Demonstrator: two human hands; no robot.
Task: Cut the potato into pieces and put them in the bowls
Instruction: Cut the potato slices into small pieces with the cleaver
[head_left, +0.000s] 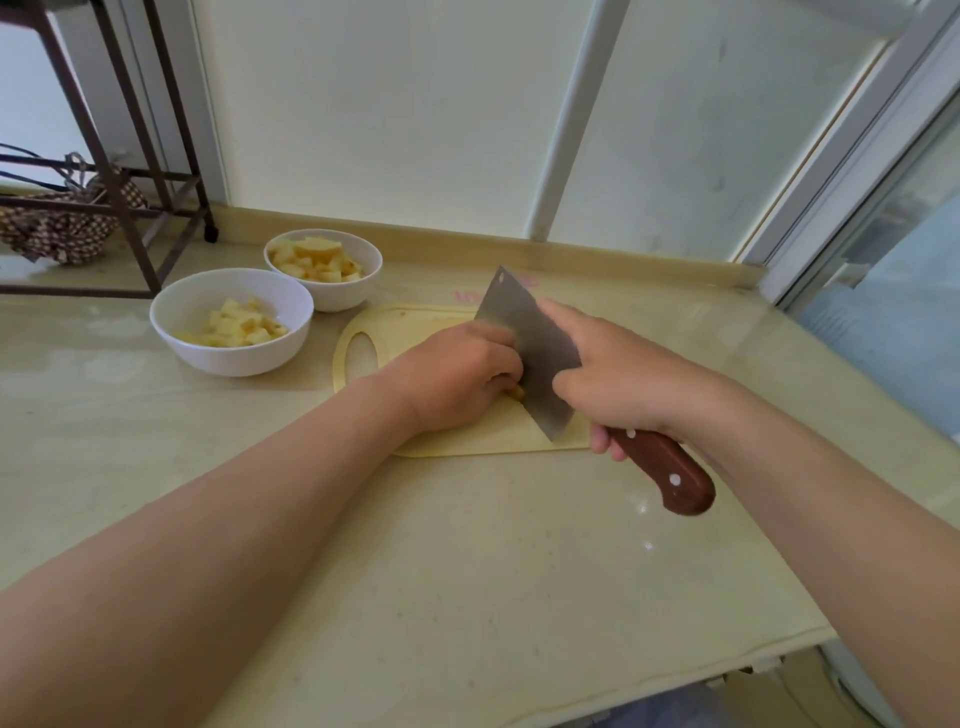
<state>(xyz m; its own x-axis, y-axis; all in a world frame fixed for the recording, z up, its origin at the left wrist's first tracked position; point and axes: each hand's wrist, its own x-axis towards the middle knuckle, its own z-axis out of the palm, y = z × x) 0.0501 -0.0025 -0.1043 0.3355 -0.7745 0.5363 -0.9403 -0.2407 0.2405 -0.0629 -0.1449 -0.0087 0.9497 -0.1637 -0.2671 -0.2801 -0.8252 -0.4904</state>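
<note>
A pale yellow cutting board (395, 322) lies on the counter. My left hand (457, 376) is curled over a potato piece (515, 391) on it; only a small yellow bit shows under the fingers. My right hand (618, 379) grips the brown wooden handle of a cleaver (524, 332), index finger stretched along the blade's spine. The blade stands on edge right beside my left fingers. Two white bowls sit to the left: the near bowl (231, 358) and the far bowl (332, 296), both holding potato chunks.
A dark metal rack (130, 197) with a patterned cloth (57, 228) stands at the back left. A wall with a raised ledge runs behind the board. A glass sliding door (893, 218) is on the right. The counter's front edge drops off at lower right.
</note>
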